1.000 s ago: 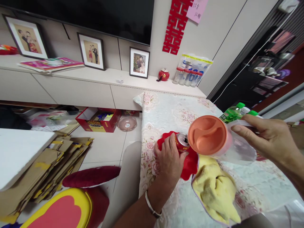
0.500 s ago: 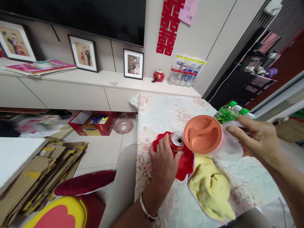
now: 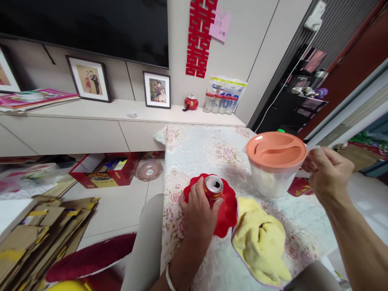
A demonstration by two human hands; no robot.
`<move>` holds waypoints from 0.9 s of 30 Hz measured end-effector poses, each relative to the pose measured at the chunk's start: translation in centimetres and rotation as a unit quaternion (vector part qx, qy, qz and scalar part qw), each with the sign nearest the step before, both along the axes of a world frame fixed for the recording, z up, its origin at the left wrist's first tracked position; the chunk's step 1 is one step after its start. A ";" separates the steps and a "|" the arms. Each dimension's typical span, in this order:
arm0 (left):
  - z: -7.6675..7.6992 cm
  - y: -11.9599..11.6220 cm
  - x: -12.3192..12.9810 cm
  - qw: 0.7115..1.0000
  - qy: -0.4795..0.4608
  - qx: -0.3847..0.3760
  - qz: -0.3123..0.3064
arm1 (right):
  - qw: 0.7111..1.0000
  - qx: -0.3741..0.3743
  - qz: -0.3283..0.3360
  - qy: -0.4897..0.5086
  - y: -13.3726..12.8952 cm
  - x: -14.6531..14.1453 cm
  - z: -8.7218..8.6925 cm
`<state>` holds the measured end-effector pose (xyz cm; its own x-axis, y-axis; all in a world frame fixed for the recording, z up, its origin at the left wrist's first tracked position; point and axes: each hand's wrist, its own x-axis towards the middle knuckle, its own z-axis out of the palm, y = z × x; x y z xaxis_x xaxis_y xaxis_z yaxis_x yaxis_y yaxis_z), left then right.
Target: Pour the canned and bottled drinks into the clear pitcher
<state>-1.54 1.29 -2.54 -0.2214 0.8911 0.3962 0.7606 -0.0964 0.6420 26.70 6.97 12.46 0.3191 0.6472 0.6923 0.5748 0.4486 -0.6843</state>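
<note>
My left hand (image 3: pixel 198 210) is wrapped round a red drink can (image 3: pixel 213 186) with an opened silver top. The can stands upright on a red scalloped plate (image 3: pixel 228 214). With its fingers closed, my right hand (image 3: pixel 329 171) grips the handle of a clear plastic pitcher (image 3: pixel 269 182) with an orange lid (image 3: pixel 276 150). The pitcher is held nearly upright over the right part of the table; something pale shows dimly through its wall. Just below the plate and pitcher lies a crumpled yellow cloth (image 3: pixel 260 242).
A floral tablecloth (image 3: pixel 200 149) covers the table. Behind the pitcher a green bottle cap (image 3: pixel 281 130) shows, and a red packet (image 3: pixel 300 186) lies beside it. Lidded glass jars (image 3: pixel 220 104) and a small red pot (image 3: pixel 191 103) stand on the cabinet. Flattened cardboard (image 3: pixel 45 230) lies at left.
The pitcher has come from a tilt toward the can to nearly upright, and has moved right, now hiding most of the bottles. My left hand stays on the can. The view has shifted right.
</note>
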 end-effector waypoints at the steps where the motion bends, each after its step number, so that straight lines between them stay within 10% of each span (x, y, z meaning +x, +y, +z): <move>1: -0.1 0.0 0.0 1.000 0.000 -0.001 -0.003 | 0.999 0.006 0.008 0.038 0.3 0.2 -0.3; 27: -1.3 0.5 -0.7 0.999 0.048 0.020 0.003 | 0.947 -0.010 0.051 0.318 6.3 1.0 -11.2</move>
